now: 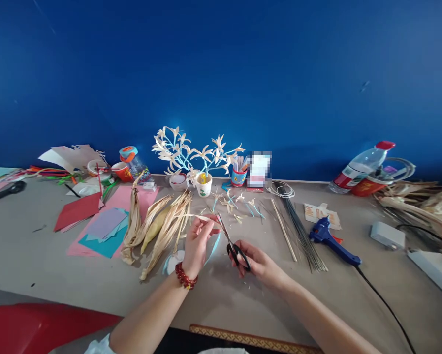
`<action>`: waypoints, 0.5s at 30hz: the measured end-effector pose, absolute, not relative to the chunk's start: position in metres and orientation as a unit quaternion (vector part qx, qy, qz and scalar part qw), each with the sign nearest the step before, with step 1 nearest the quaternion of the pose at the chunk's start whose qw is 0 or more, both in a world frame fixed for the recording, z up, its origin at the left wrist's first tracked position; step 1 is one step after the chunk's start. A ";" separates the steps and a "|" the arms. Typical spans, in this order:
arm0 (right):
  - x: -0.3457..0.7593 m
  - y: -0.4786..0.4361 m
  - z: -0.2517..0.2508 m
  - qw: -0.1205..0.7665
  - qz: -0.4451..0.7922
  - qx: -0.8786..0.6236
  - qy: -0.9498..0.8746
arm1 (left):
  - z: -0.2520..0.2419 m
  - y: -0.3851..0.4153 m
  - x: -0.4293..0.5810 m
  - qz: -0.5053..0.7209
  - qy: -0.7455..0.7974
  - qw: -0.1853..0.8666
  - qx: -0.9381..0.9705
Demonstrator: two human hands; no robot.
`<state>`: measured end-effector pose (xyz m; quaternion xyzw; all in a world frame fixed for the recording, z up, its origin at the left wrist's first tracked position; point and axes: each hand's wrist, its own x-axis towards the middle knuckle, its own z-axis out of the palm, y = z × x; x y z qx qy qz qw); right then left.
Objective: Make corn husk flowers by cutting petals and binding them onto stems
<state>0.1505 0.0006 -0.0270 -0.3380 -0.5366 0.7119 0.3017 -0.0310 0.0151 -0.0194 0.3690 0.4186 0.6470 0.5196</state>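
My right hand (256, 261) grips black-handled scissors (233, 246), with fingers in the handle loops and the blades pointing up and to the left. In my left hand (199, 241), a pale strip of corn husk (201, 217) is pinched between the fingers, close to the scissor tips. Whether the blades touch the strip I cannot tell. A light blue tape end (214, 246) hangs beside my left hand, and a white roll (175, 260) lies partly behind the wrist. Dried corn husks (167, 226) are spread to the left. Small loose husk flowers (236, 199) lie beyond my hands.
A paper cup (204, 186) holds husk flowers on blue stems (186, 160). Coloured paper (106, 231) lies at left. To the right are thin wires (304, 236), a wooden stick (283, 230), a blue glue gun (333, 241) with its cord, and a tilted bottle (361, 167).
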 end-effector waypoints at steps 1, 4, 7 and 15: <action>0.148 0.000 -0.028 0.303 0.712 -0.338 -0.536 | -0.018 0.016 -0.031 0.651 0.416 0.518 0.366; 0.148 -0.007 -0.032 0.310 0.709 -0.336 -0.538 | -0.014 0.016 -0.032 0.663 0.406 0.514 0.363; 0.155 -0.010 -0.032 0.294 0.703 -0.318 -0.564 | -0.010 0.015 -0.035 0.663 0.397 0.510 0.377; 0.178 0.007 -0.011 0.175 0.702 -0.302 -0.621 | 0.000 0.022 -0.054 0.531 0.412 0.597 0.439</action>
